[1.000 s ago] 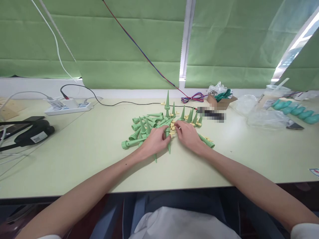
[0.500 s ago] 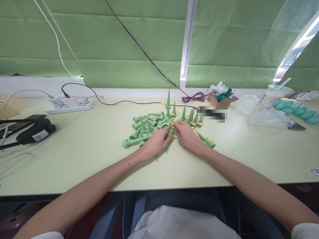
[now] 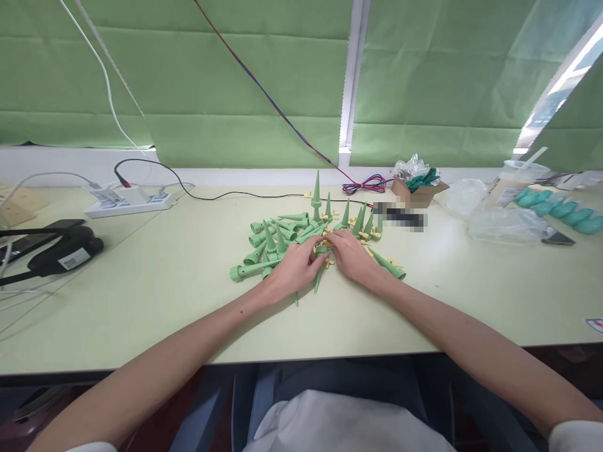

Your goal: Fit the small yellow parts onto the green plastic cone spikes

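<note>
My left hand [image 3: 296, 266] is closed around the head of a green plant-watering spike [image 3: 319, 280], whose pointed end slants down toward me. Close beside it, my right hand [image 3: 351, 256] has its fingers bent and pinched at a small yellow valve [image 3: 326, 238], partly covered by the fingertips. The two hands almost meet over that spot. Left of them lies a heap of loose green spikes [image 3: 254, 269], most on their sides. Behind the hands several spikes with yellow valves [image 3: 316, 191] stand point up. Another green spike [image 3: 387, 263] lies beside my right wrist.
A cardboard box [image 3: 417, 192] with plastic and green stuff stands at the back, near a coiled red-blue wire [image 3: 370, 184]. To the right are a drink cup [image 3: 511, 182], plastic bags and teal wrapped items [image 3: 560, 210]. A power strip [image 3: 129, 204] and black headgear [image 3: 70, 250] sit left.
My hands stay nearly in place, with a slight shift of the fingers around the spike's head. The whole view has moved a little; the heap looks the same.
</note>
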A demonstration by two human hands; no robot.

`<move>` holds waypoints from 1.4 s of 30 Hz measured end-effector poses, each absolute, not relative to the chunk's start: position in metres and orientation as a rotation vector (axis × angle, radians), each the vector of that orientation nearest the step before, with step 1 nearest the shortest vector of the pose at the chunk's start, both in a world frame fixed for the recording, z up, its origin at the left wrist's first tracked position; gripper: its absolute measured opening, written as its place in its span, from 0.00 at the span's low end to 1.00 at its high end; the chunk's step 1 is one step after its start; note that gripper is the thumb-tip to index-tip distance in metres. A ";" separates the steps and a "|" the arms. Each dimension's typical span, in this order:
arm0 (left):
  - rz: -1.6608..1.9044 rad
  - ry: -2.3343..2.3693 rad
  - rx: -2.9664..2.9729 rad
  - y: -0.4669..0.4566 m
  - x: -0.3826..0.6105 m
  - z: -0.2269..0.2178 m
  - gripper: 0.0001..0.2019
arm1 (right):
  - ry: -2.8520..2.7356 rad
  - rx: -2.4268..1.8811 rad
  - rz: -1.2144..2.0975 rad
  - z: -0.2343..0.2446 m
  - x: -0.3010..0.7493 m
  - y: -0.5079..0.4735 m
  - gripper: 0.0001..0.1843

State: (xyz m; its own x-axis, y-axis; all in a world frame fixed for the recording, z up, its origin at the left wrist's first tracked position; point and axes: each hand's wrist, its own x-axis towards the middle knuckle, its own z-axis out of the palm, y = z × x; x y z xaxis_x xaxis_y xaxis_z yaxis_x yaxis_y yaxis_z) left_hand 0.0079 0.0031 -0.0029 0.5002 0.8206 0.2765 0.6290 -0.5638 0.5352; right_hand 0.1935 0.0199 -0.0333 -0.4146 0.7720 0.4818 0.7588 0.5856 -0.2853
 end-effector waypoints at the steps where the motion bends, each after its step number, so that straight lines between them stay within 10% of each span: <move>1: 0.749 1.209 2.386 0.003 0.008 -0.002 0.18 | -2.238 -1.212 0.028 -0.034 0.194 0.020 0.20; 42: 1.006 1.201 2.484 0.003 0.008 0.003 0.10 | -1.727 -0.962 0.238 -0.008 0.175 -0.004 0.07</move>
